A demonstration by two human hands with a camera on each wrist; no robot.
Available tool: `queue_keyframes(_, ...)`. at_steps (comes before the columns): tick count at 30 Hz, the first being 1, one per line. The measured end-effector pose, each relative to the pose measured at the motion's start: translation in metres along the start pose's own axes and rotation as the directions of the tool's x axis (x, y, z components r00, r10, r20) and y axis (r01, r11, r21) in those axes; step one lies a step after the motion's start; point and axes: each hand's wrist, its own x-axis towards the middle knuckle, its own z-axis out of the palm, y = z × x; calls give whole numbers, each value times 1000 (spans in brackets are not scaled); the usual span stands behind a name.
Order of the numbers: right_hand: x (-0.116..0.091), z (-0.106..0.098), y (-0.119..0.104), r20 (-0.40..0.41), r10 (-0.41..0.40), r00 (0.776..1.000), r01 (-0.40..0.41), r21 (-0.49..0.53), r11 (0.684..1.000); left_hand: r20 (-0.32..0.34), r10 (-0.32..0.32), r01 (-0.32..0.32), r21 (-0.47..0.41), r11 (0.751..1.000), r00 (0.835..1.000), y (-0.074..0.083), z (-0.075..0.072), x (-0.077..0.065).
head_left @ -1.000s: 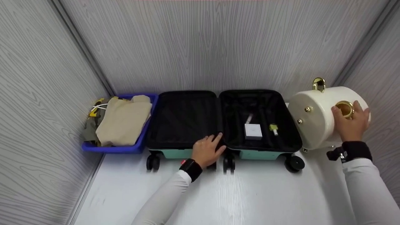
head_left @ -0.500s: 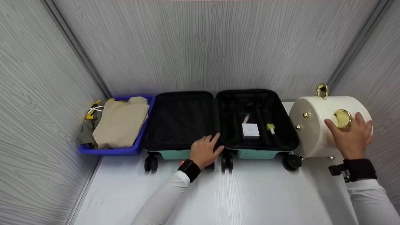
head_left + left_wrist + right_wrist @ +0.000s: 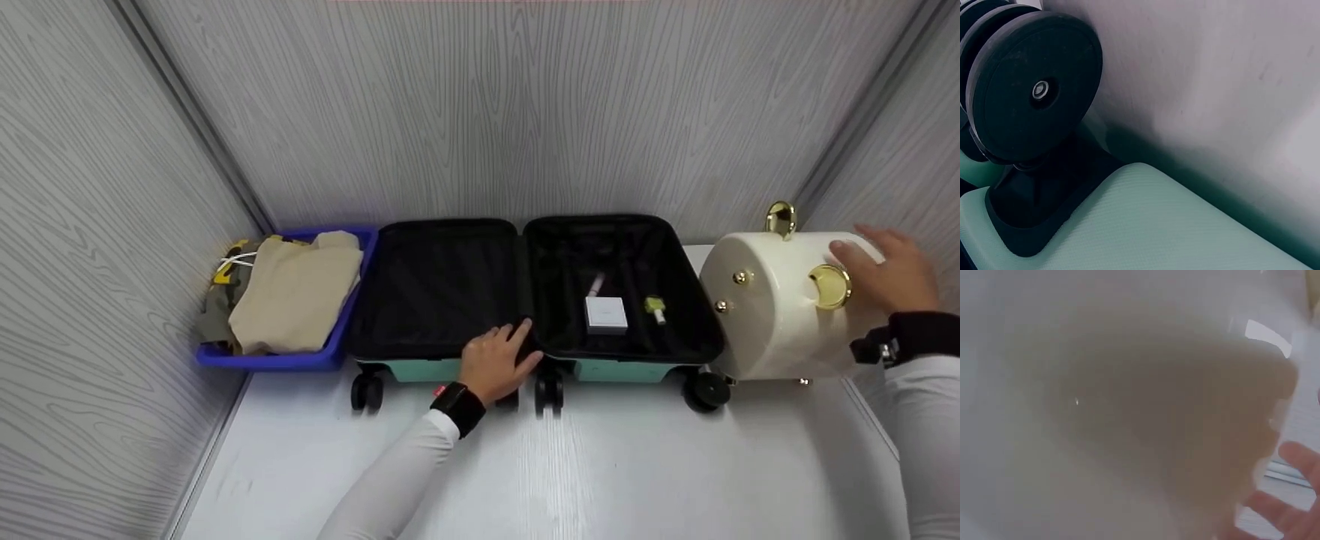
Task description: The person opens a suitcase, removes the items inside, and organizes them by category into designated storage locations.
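Observation:
My left hand (image 3: 495,364) rests on the near edge of an open suitcase (image 3: 427,370), beside the hinge, fingers extended. In the left wrist view, a black wheel (image 3: 1010,95) juts from the suitcase's teal shell (image 3: 1157,225). On the right, a cream rounded case (image 3: 802,341) with gold fittings stands against the suitcase. My right hand (image 3: 896,274) is at the case's right end, fingers spread, gripping nothing; whether it touches the case is unclear. In the right wrist view, the case's glossy surface (image 3: 1129,410) fills most of the picture, with fingertips (image 3: 1296,455) beside it.
Inside the suitcase's right half lie a small white box (image 3: 606,315), a slim pink tube (image 3: 596,286) and a small green-and-white item (image 3: 655,309). A blue basket (image 3: 270,361) of folded clothes (image 3: 296,300) stands left. Walls (image 3: 480,112) enclose the white tabletop (image 3: 600,465).
My right hand has moved from the case's gold ring to its right end. The case has tipped so its gold ring sits lower, facing me. The left hand stays put.

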Motion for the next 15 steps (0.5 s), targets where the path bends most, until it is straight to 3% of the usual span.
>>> queue_keyframes(3,16,-3,6,161,-82,984,104,-134,986,2,2,-2,-6,1000,1000,1,0,0)
queue_keyframes(6,27,-2,6,253,-126,959,187,-231,955,17,3,-3,-20,1000,1000,2,0,0)
queue_keyframes(10,35,2,1,303,-145,942,228,-260,938,25,-4,4,-20,1000,1000,2,-1,0)
queue_keyframes(15,33,8,-4,308,-181,934,258,-232,938,-29,6,-5,37,999,1000,0,-2,2)
